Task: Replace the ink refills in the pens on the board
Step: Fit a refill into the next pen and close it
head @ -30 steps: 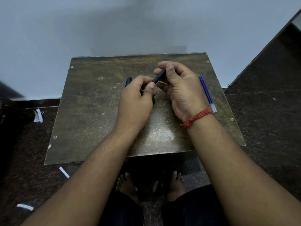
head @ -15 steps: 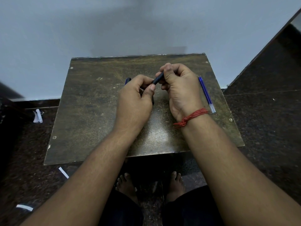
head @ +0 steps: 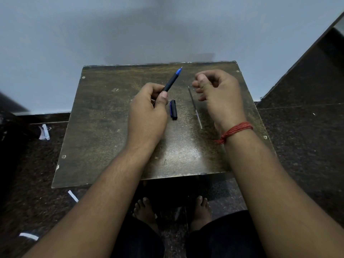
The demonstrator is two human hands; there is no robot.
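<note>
On the worn brown board point(head: 104, 127) my left hand point(head: 149, 112) grips a black pen point(head: 171, 80) by its lower end, its blue tip pointing up and to the right. A black cap with a blue clip point(head: 173, 110) lies on the board just right of that hand. A thin grey refill point(head: 195, 108) lies lengthwise further right. My right hand point(head: 219, 94) hovers beside the refill's far end, fingers curled with the thumb against them, and nothing shows in it.
The board stands against a pale wall on a dark speckled floor. Scraps of white paper point(head: 44, 132) lie on the floor at the left. My bare feet point(head: 145, 209) show below the board's near edge. A red thread point(head: 234, 131) circles my right wrist.
The hands have come apart. The right hand let go of the pen, which now stands out of the left hand alone. The cap and a thin refill are now visible on the board.
</note>
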